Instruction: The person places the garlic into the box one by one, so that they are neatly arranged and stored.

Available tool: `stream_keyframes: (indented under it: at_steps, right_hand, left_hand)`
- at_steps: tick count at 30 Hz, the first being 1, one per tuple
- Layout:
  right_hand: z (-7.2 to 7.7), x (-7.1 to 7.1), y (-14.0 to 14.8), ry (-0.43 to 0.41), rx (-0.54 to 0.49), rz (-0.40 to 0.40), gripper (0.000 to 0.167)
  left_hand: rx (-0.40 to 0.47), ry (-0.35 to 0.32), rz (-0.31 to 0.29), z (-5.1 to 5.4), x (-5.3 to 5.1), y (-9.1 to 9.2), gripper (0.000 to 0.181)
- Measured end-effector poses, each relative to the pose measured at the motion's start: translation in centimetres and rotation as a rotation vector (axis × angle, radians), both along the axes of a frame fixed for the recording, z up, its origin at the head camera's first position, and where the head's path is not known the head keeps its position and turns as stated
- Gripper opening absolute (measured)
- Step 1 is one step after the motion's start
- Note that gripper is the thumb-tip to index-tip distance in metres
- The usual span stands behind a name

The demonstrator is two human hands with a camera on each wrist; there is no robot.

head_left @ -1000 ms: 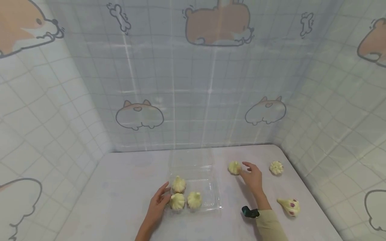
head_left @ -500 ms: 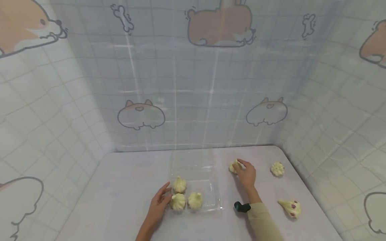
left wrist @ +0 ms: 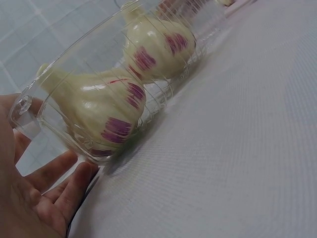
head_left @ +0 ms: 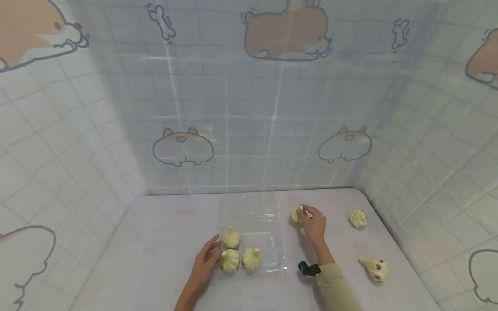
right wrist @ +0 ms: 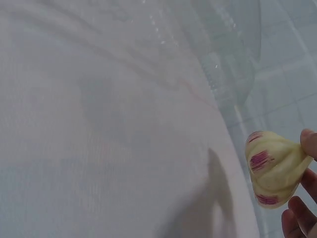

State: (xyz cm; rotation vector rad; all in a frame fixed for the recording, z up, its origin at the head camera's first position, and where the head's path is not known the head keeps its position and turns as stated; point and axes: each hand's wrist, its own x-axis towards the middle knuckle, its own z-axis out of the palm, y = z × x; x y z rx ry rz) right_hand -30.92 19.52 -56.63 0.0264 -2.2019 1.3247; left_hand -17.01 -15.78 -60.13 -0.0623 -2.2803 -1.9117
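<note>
My right hand (head_left: 315,226) pinches a garlic bulb (right wrist: 275,168) by its stem end, between thumb and fingers. That bulb is pale yellow with purple streaks, and its shadow on the table suggests it is lifted. My left hand (head_left: 203,261) rests against the left side of a clear plastic clamshell box (head_left: 281,259), fingers loosely extended along its wall. Inside the box sit several things of one kind: a back-left garlic bulb (head_left: 232,238), a front-left garlic bulb (head_left: 230,260) and a garlic bulb (head_left: 252,258) to its right. The box's lid (head_left: 248,203) lies folded back.
At the right of the white table (head_left: 163,242) lie two more bulbs: a far garlic bulb (head_left: 358,219) and a nearer garlic bulb (head_left: 374,269) on its side. A curtain with cartoon dogs (head_left: 249,129) surrounds the table at back and sides.
My right hand has closed on the garlic bulb that lay right of the lid, and has shifted it slightly left. The left hand stays at the box.
</note>
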Motion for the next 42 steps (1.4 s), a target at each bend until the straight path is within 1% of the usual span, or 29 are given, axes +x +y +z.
stream_keyframes:
  at_steps: [5, 10, 15, 19, 23, 27, 28, 34, 36, 40, 42]
  right_hand:
    - [0.7, 0.4, -0.9, 0.047, 0.004, 0.020, 0.025]
    - [1.9, 1.3, -2.2, 0.094, 0.014, 0.063, 0.025]
    - [3.1, 2.3, -3.6, 0.132, 0.000, 0.106, 0.024]
    - [3.7, 3.0, -4.6, 0.148, -0.021, 0.141, 0.025]
    - [3.8, 3.8, -5.6, 0.128, -0.021, 0.168, 0.024]
    - [3.6, 4.4, -6.5, 0.132, -0.028, 0.202, 0.023]
    - [3.6, 4.6, -6.8, 0.138, -0.031, 0.211, 0.023]
    - [3.3, 5.1, -8.4, 0.159, -0.038, 0.255, 0.026]
    - [3.3, 5.2, -8.8, 0.153, -0.033, 0.272, 0.026]
    - [3.1, 5.4, -9.5, 0.137, -0.036, 0.300, 0.027]
    - [3.1, 5.5, -9.8, 0.143, -0.034, 0.306, 0.026]
  left_hand:
    - [0.010, -0.013, -0.016, 0.0, 0.0, -0.2, 0.050]
    - [0.027, -0.024, -0.040, -0.1, -0.2, -0.4, 0.050]
    - [0.005, -0.021, -0.019, 0.2, -0.1, -0.2, 0.050]
    - [-0.001, -0.011, -0.014, 0.4, 0.0, -0.1, 0.051]
    - [-0.011, -0.015, -0.019, 0.5, -0.1, 0.0, 0.051]
    - [-0.001, -0.027, -0.027, 0.5, -0.2, 0.1, 0.051]
    - [0.008, -0.035, -0.036, 0.6, -0.1, 0.0, 0.051]
    - [0.000, -0.034, -0.038, 0.8, -0.1, -0.1, 0.051]
    - [-0.008, -0.024, -0.029, 0.6, -0.2, -0.2, 0.051]
    - [0.000, -0.020, -0.032, 0.6, -0.4, -0.3, 0.050]
    - [0.002, -0.022, -0.036, 0.6, -0.4, -0.3, 0.050]
